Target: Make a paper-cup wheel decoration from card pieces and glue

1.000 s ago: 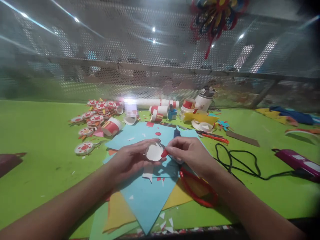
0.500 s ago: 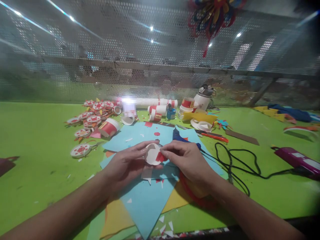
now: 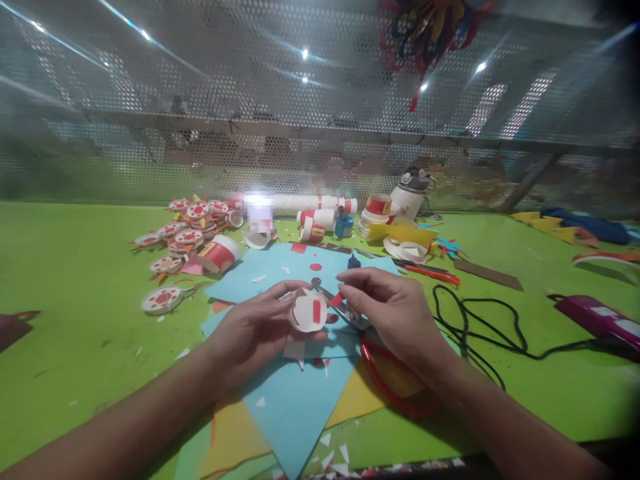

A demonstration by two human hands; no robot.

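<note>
The left hand [image 3: 250, 327] holds, in curled fingers [image 3: 279, 291], a round, jagged-edged white paper piece [image 3: 303, 315] with a red patch [image 3: 317, 311]; just beside it, the right hand [image 3: 395, 307] pinches a red scrap [image 3: 337, 300]. Beyond, a paper cup [image 3: 220, 254] lies on the desk [image 3: 95, 287].

The green table [image 3: 90, 267] carries a paper cup [image 3: 220, 254], brown strip [image 3: 487, 274] and purple case [image 3: 595, 320].

Wht cup pc [image 3: 302, 316], red strip [image 3: 317, 311]; lt-blu sheet [image 3: 300, 407].
</note>
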